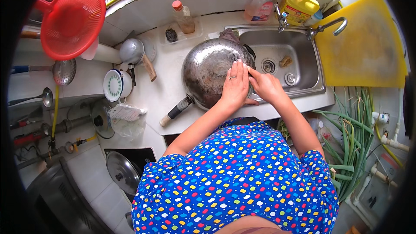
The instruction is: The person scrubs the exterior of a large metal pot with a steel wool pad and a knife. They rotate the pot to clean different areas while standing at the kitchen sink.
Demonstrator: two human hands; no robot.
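A large metal wok [211,61] lies upside down on the white counter, partly over the sink's left rim, its taped handle [177,110] pointing towards the lower left. On the right part of its base my left hand [236,83] rests flat, fingers together, a ring on one finger. My right hand [266,84] is at the wok's right side, its fingertips by my left fingers; whether it pinches something small there cannot be told. A dark cloth [229,35] lies behind the wok. A brownish scrubbing pad or scrap [286,61] is in the steel sink [305,71], near the drain.
Soap bottles [260,5] and a yellow jug [299,8] stand behind the sink, beside the curved faucet [328,27]. A yellow board [360,45] leans at the right, above green onions [354,136]. Left are a small pan [131,51], an enamel mug [113,86] and a hanging red strainer [73,21].
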